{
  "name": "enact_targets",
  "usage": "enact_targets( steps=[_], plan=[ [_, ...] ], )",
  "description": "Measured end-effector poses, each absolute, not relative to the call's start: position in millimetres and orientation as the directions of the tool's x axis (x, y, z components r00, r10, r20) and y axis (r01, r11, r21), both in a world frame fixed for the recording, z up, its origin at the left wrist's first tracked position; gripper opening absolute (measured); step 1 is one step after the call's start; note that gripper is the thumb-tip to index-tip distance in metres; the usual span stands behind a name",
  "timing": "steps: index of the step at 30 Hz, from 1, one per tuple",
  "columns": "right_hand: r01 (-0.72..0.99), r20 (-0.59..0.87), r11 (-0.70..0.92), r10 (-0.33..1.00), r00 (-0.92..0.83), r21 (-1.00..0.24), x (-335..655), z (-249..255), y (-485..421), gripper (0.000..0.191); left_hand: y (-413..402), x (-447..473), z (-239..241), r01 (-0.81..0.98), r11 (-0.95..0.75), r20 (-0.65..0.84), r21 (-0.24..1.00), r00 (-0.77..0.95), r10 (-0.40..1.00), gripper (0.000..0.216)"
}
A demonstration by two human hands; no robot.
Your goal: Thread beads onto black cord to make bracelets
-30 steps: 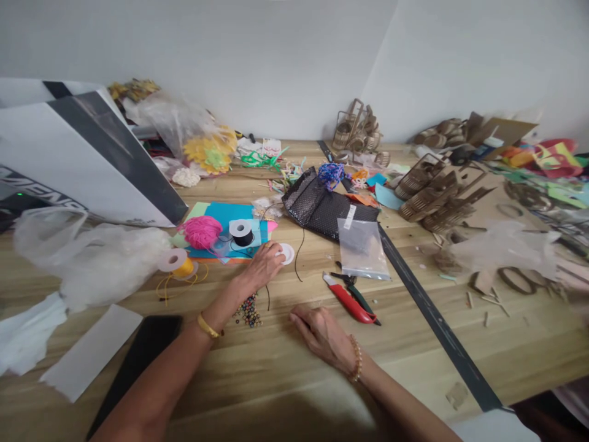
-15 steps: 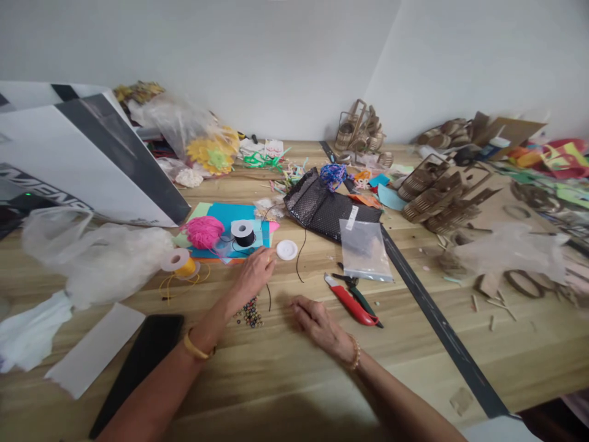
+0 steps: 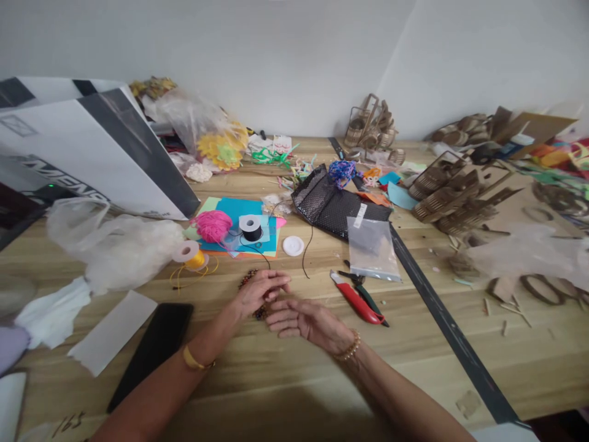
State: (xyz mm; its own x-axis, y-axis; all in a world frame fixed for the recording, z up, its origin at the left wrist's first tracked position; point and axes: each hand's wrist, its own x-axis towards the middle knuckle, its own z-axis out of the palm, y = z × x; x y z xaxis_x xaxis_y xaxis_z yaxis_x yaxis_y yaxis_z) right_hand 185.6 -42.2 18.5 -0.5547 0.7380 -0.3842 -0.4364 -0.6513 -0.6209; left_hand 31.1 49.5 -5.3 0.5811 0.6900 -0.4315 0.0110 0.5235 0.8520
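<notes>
Small dark, multicoloured beads (image 3: 248, 277) lie in a pile on the wooden table, partly covered by my left hand (image 3: 260, 291). The fingers of that hand reach out to the right over the pile, and nothing shows in them. Just below, close to its fingertips, my right hand (image 3: 307, 322) is turned partly palm up with the fingers stretched out; no object is visible in it. Beyond my hands is a spool of black cord (image 3: 250, 228), its loose end trailing toward the beads. A round white lid-like disc (image 3: 293, 246) lies beside it.
Red-handled cutters (image 3: 361, 302) lie right of my hands, near a clear plastic bag (image 3: 373, 248). Pink yarn (image 3: 214, 226) and a yellow cord spool (image 3: 188, 254) stand left. A black phone (image 3: 151, 356) lies near my left forearm. Small woven baskets (image 3: 455, 193) are at right.
My left hand has come down from beside the black cord spool to the beads. My right hand has moved left toward it and turned its palm up, fingers extended. The view has shifted slightly.
</notes>
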Motion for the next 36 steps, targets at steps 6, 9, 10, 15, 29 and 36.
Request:
enact_targets(
  steps=[6, 9, 10, 15, 29, 36],
  plan=[
    [-0.397, -0.382, -0.65, 0.728, -0.569, -0.648, 187, 11, -48, 0.044, 45, 25, -4, 0.04, 0.466, -0.412, 0.884, 0.538, 0.735, 0.029],
    [-0.284, -0.336, -0.554, 0.76, -0.556, -0.783, 189, 9, -53, 0.044, 44, 26, 3, 0.08, 0.416, -0.396, 0.906, 0.506, 0.766, 0.031],
    [-0.199, -0.306, -0.483, 0.771, -0.558, -0.853, 191, 10, -54, 0.042, 44, 26, 5, 0.093, 0.399, -0.39, 0.912, 0.493, 0.778, 0.031],
    [0.589, -0.096, 0.149, 0.926, -0.365, -0.794, 211, 24, -43, 0.024, 41, 26, 14, 0.135, 0.315, -0.341, 0.939, 0.461, 0.819, 0.031],
    [0.978, -0.127, 0.134, 0.98, -0.155, -0.159, 204, 24, 82, 0.054, 19, 23, 22, 0.133, 0.305, -0.331, 0.943, 0.456, 0.826, 0.031],
    [0.981, -0.114, 0.177, 0.976, -0.186, -0.083, 226, 26, 107, 0.033, 5, 12, 22, 0.17, 0.37, -0.404, 0.913, 0.49, 0.772, 0.039]
  ],
)
